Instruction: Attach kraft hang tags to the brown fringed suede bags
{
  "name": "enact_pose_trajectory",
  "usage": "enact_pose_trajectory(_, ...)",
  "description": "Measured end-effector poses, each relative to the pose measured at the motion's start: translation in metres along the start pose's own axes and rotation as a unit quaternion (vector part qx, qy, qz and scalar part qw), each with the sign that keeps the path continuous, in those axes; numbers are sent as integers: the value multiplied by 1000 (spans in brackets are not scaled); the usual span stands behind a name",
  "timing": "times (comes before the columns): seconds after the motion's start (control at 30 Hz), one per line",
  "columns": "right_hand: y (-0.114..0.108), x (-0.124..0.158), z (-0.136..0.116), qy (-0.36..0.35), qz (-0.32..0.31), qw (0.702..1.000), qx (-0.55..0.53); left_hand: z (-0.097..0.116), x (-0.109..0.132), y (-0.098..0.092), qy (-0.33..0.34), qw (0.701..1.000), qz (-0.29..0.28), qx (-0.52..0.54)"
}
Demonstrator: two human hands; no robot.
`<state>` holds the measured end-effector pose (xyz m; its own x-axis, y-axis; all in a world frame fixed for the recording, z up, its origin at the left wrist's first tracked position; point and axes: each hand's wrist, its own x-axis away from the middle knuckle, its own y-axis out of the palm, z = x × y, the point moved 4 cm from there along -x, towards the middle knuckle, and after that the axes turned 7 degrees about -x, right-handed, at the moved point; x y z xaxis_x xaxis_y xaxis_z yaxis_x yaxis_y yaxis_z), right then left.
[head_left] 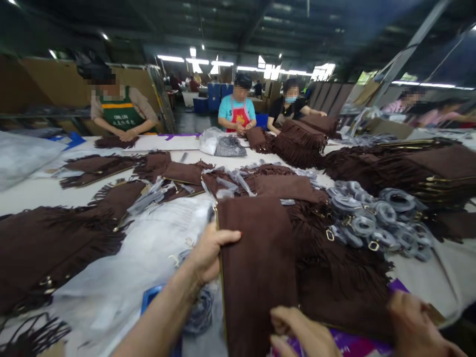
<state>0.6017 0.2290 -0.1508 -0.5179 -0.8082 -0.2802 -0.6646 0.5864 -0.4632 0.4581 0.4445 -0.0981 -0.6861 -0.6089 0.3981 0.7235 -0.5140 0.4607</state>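
Observation:
My left hand (208,250) grips the left, gold-zippered edge of a dark brown fabric bag (256,253), its thumb lying across the front. The bag stands tilted up in front of me. Low on its right side is my right hand (303,331), slightly blurred, with bent fingers at the bag's fabric. Behind and to the right lie more brown fringed bags (345,297). Under my left forearm is a clear plastic sheet (148,258) with a coiled strap in plastic (201,312) beside a blue object (150,296).
Another person's blurred hand (416,322) reaches in at the lower right. Plastic-wrapped coiled straps (372,213) with gold clasps are heaped at right. Fringed bags are stacked (409,166) behind them. Across the white table (178,144), several people work.

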Motion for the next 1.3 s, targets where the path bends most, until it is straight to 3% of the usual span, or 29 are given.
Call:
enact_pose_trajectory(0.1, 48, 4, -20, 48, -51, 998, 4, 59, 28, -10, 66, 993, 34, -95)
enact_pose_trajectory(0.2, 76, 23, 5, 84, -63, 992, 65, 98, 62, -31, 122, 972, 102, -174)
enact_pose_trajectory(0.33, 118, 57, 50, 121, -114, 976, 143, 113, 96, -70, 112, 948, 181, -237)
enact_pose_trajectory(0.4, 137, 66, 61, 136, -126, 971, 151, 112, 103, -84, 105, 945, 182, -251)
enact_pose_trajectory(0.5, 159, 68, 67, 147, -132, 969, 147, 108, 110, -90, 107, 943, 168, -265)
enact_pose_trajectory(0.63, 172, 57, 73, 198, -115, 961, 156, 106, 117, -78, 96, 936, 187, -282)
enact_pose_trajectory(0.8, 176, 53, 74, 245, -103, 955, 129, 102, 116, -57, 25, 936, 249, -250)
enact_pose_trajectory(0.97, 186, 63, 54, 214, -127, 968, 36, 111, 110, -33, 87, 962, 203, -160)
enact_pose_trajectory(1.07, 190, 61, 54, 234, -130, 963, -31, 117, 104, -15, 117, 967, 160, -162)
enact_pose_trajectory(1.17, 181, 48, 61, 273, -145, 942, -129, 121, 97, 1, 169, 956, 140, -192)
enact_pose_trajectory(1.3, 149, 22, 61, 327, -162, 893, -263, 120, 90, 15, 215, 932, 131, -261)
